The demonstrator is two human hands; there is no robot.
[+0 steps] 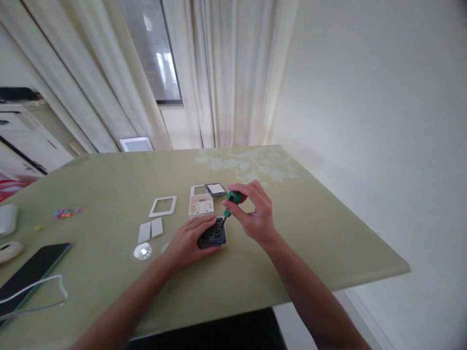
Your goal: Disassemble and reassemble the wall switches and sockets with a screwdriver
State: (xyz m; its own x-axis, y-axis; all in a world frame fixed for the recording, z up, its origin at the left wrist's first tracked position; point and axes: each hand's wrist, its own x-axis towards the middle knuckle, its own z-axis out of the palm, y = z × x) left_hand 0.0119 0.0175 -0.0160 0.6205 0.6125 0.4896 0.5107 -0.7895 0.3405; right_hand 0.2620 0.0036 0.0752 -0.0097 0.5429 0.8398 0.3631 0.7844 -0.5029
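Observation:
My right hand [258, 214] pinches the green handle of a screwdriver [232, 198], its shaft slanting down to the left. The tip meets a black-backed wall switch module [212, 238] with a white rim, lying on the table. My left hand [188, 240] grips this module from the left, fingers over its far edge and thumb along its near edge. Just beyond stands a white mounting box [201, 205]. Behind it lie a white frame [199, 190] and a second module [216, 189], dark-edged with a white middle. Whether the tip sits in a screw is too small to tell.
Left of my hands are a square white frame [162, 206], two white plates [151, 230] and a shiny round object [142, 251]. Farther left lie a dark phone [34, 272], a white cable [40, 307] and small colourful pieces [65, 212]. A wall [365, 121] rises at right.

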